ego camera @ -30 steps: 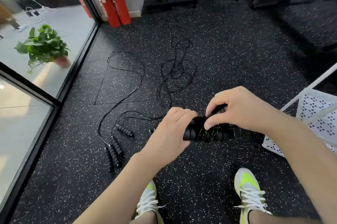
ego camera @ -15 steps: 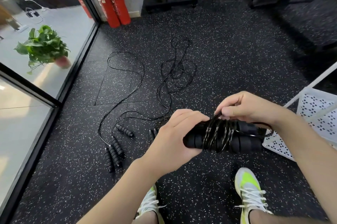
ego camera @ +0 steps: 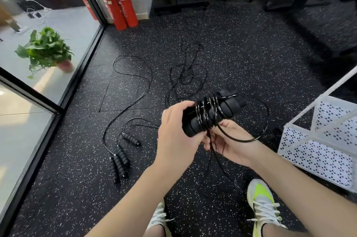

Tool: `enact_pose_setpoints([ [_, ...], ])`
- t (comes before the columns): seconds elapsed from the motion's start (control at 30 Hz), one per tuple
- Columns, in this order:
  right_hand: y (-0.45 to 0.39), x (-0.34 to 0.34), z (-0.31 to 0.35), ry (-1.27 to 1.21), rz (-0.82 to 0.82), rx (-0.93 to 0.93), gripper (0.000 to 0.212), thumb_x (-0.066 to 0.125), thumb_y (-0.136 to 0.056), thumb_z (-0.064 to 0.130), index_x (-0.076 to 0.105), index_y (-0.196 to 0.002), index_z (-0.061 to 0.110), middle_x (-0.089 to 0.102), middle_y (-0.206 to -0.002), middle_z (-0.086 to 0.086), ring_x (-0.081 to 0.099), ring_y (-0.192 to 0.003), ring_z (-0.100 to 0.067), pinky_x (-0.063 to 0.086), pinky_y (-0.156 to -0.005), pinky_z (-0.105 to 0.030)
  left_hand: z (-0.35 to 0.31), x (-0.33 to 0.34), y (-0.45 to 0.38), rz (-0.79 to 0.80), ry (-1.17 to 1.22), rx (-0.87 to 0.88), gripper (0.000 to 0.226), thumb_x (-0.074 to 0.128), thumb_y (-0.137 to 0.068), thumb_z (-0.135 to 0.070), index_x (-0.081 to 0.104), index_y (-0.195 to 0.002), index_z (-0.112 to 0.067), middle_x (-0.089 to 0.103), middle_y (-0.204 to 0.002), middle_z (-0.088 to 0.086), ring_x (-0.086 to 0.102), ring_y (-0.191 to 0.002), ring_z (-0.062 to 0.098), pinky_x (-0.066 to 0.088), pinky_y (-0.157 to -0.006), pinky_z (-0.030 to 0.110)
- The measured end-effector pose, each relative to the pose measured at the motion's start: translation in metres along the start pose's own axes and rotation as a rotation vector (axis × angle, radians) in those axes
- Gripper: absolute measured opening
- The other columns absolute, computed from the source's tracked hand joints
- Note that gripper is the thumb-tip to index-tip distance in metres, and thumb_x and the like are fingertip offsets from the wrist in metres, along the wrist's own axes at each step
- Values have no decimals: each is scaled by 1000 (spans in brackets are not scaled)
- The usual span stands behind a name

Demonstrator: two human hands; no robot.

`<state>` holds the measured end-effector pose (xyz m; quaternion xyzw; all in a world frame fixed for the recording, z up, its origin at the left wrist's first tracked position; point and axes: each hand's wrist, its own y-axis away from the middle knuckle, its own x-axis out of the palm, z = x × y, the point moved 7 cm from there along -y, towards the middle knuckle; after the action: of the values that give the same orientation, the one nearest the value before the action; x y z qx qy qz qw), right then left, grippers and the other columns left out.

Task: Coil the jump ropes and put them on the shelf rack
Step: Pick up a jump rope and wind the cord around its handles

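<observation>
1. Step in hand: winding the first jump rope. Your left hand (ego camera: pixel 176 136) grips the near end of the paired handles (ego camera: pixel 210 113), fingers curled round them. The handles are held side by side in the air over the floor (ego camera: pixel 241 59), tilted up and away from you.
2. Several turns of cord (ego camera: pixel 205 111) already sit round the middle of the handles, fairly snug.
3. Your right hand (ego camera: pixel 229 144) is under the handles, palm up, fingers loosely curled, with the slack cord running across it. I can't tell whether it's pinched or just draped.
4. One loose loop (ego camera: pixel 265 121) swings out to the right, towards the white shelf rack (ego camera: pixel 316 151) at the right edge. More cord hangs down from under your hands towards the floor; its end is hard to make out.
5. My read: coil roughly half done on this rope, none seen racked yet.
6. Next move calls for: bring the right hand over the top, lay the loose loop beside the last turn, keep tension so the turns don't slip off the far end.
7. Then tuck the tail and set the bundle on the rack, which is close on your right.
8. Other ropes (ego camera: pixel 135 90) lie uncoiled on the floor ahead and left, their handles (ego camera: pixel 118 159) clustered near the glass partition (ego camera: pixel 29 121). The far cord (ego camera: pixel 188 74) looks tangled; expect to shake it out first.
</observation>
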<state>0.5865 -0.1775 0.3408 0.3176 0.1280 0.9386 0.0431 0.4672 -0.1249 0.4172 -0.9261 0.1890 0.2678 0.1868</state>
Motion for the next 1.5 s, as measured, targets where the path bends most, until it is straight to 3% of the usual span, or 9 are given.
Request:
enact_pose_setpoints([
  [0.23,0,7,-12,167,-184,-152,15,49,-105,12,61,-95,11,57,-69,-9,54,-59,-20,41,-61,-36,14,6,-12,49,-75,-53,60,77,-78,-6,51,-118,-42,47,-112,-27,42,-112,-3,24,-89,-4],
  [0.37,2,11,-19,742,-283,13,15,42,-108,15,52,-97,16,64,-66,-5,60,-56,-17,52,-62,-36,24,15,-13,73,-140,-58,57,69,-80,2,55,-125,-30,44,-111,-25,38,-113,3,25,-89,-1],
  [0.5,16,32,-18,1128,-134,160,9,46,-100,18,49,-97,26,67,-76,1,62,-57,-8,48,-53,-24,35,23,-13,68,-248,-30,54,64,-82,7,53,-129,-16,48,-117,-14,35,-112,10,26,-82,15],
  [0.63,28,47,6,1531,-108,88,11,44,-100,27,50,-97,19,57,-79,1,51,-61,-12,34,-50,-27,41,28,-10,136,-305,17,58,63,-81,11,48,-132,-12,54,-124,0,24,-106,3,29,-86,21],
  [0.77,37,56,34,1784,-93,30,23,41,-101,37,53,-91,21,51,-73,6,50,-61,-16,42,-60,-34,39,33,-5,219,-335,44,64,58,-80,14,41,-136,-11,51,-122,3,27,-106,10,32,-86,26],
  [1.07,44,56,73,1827,29,-56,20,50,-98,42,68,-106,37,64,-79,16,57,-64,-1,46,-61,-24,47,44,1,381,-394,34,63,70,-82,3,36,-129,-20,51,-120,-4,28,-107,12,29,-76,24],
  [1.2,33,35,91,1552,-13,-171,14,68,-85,51,75,-92,41,71,-86,24,65,-83,3,53,-78,-29,34,50,7,483,-287,143,61,65,-87,-1,36,-135,-24,51,-121,-7,35,-119,11,37,-89,24],
  [1.37,26,2,100,1249,-100,-150,7,86,-76,32,80,-77,34,75,-79,13,68,-76,-5,52,-73,-27,12,36,13,518,-80,165,73,71,-81,2,36,-133,-37,46,-117,-35,45,-118,7,30,-92,2],
  [1.5,20,-24,80,955,-45,-74,6,79,-82,23,82,-87,23,78,-85,-2,71,-78,-12,54,-75,-25,6,26,14,472,23,129,84,75,-79,0,29,-124,-55,58,-121,-28,54,-123,10,38,-100,17],
])
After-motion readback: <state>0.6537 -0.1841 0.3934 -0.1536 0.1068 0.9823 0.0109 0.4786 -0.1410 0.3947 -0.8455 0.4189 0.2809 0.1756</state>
